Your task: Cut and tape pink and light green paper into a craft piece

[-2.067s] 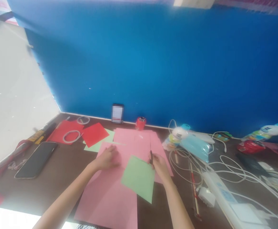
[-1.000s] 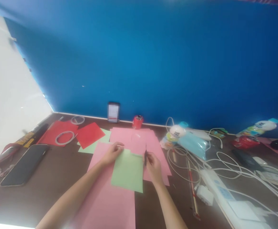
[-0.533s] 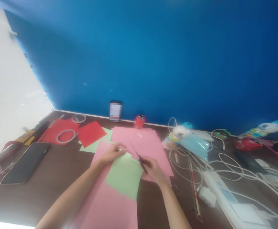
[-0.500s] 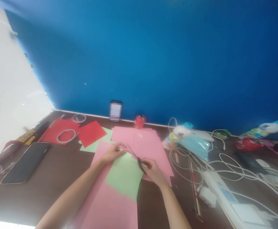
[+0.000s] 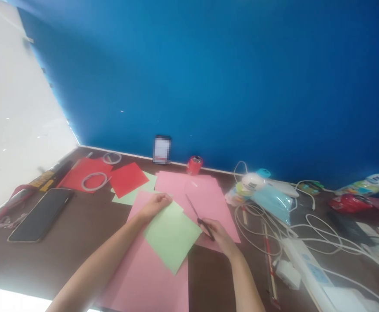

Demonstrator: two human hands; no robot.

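A light green paper square (image 5: pixel 171 234) lies tilted on top of pink sheets (image 5: pixel 157 277) on the dark brown table (image 5: pixel 79 234). My left hand (image 5: pixel 155 204) pinches the far left corner of the green square, fingers closed on it. My right hand (image 5: pixel 220 232) grips a pair of small dark scissors (image 5: pixel 198 213) at the square's right edge; the blades point away to the upper left, over the pink paper.
Red sheets (image 5: pixel 127 178) and white cable coils (image 5: pixel 93 181) lie at the back left, a black phone (image 5: pixel 41 214) at the left. A red tape roll (image 5: pixel 194 164) stands by the blue wall. Bottles, a blue pack (image 5: pixel 272 201), cables and a power strip (image 5: pixel 302 264) crowd the right.
The green square has been shifted left onto the pink sheet and turned. My left hand took hold of its corner. The scissors swung from upright to pointing up-left.
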